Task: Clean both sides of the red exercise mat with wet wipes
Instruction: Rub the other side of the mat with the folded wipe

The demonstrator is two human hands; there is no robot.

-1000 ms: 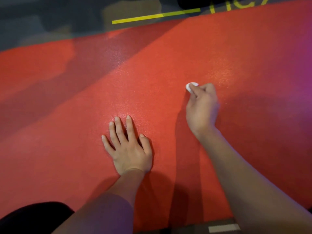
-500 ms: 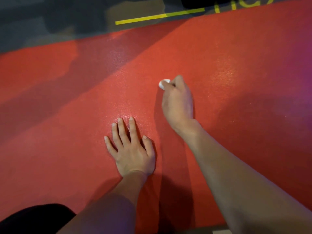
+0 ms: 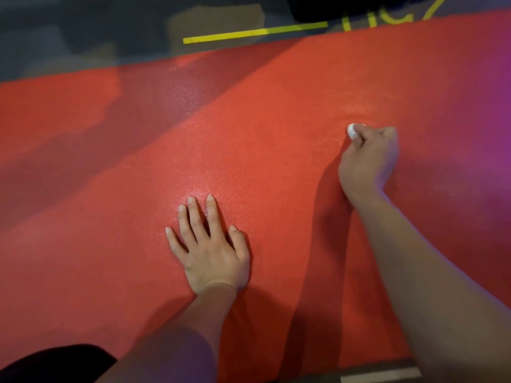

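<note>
Head view, only camera. Red textured foam exercise mat (image 3: 262, 150) fills most of the frame, lying flat on a dark floor; its long axis runs from lower left to upper right, far edge along the top, near edge just visible at bottom right. One face is up; the underside cannot be seen.

Left hand (image 3: 213, 252): palm down on the mat, fingers straight and slightly spread, thumb alongside. It holds nothing; reads as a brace pinning the mat.

Right hand (image 3: 367, 158): fingers curled into a loose fist, pinching a small bunched white wet wipe (image 3: 352, 130) at the fingertips. The wipe pokes out on the far-left side of the knuckles and looks to touch the mat surface, though contact is not certain.

Key relation: the wipe sits ahead and to the right of the bracing hand, well apart. Unwiped-looking mat extends both ways along the long axis; the right hand is the nearer one to the upper-right stretch.

Judgement: wiping of the top face in progress; flipping not yet done.

Also present: yellow tape line (image 3: 254, 33) on the floor beyond the far edge.
</note>
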